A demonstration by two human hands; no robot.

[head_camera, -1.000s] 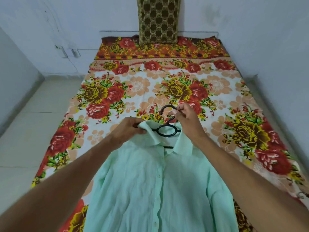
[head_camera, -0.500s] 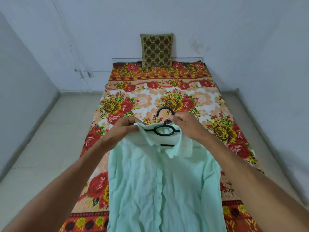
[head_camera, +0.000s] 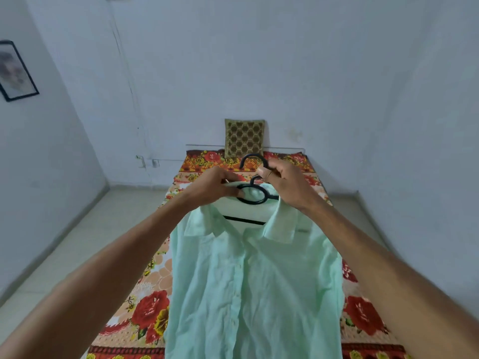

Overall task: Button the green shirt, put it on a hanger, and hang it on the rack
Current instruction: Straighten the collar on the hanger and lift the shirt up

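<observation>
The pale green shirt [head_camera: 248, 281] hangs buttoned down its front on a black hanger [head_camera: 252, 196], lifted clear above the bed. My left hand [head_camera: 210, 189] grips the collar and the hanger's left side. My right hand [head_camera: 285, 181] holds the hanger at the base of its hook, which curves up above my fingers. The hanger's lower bar shows inside the open neck. No rack is in view.
A mattress with a floral sheet [head_camera: 150, 314] lies on the floor below the shirt. A patterned cushion [head_camera: 244, 137] leans on the far wall. A framed picture [head_camera: 15, 69] hangs on the left wall. Tiled floor [head_camera: 85, 237] runs along the left.
Both hands have raised the shirt and hanger off the bed, and the view has tilted up and drawn back, showing more wall and the whole mattress.
</observation>
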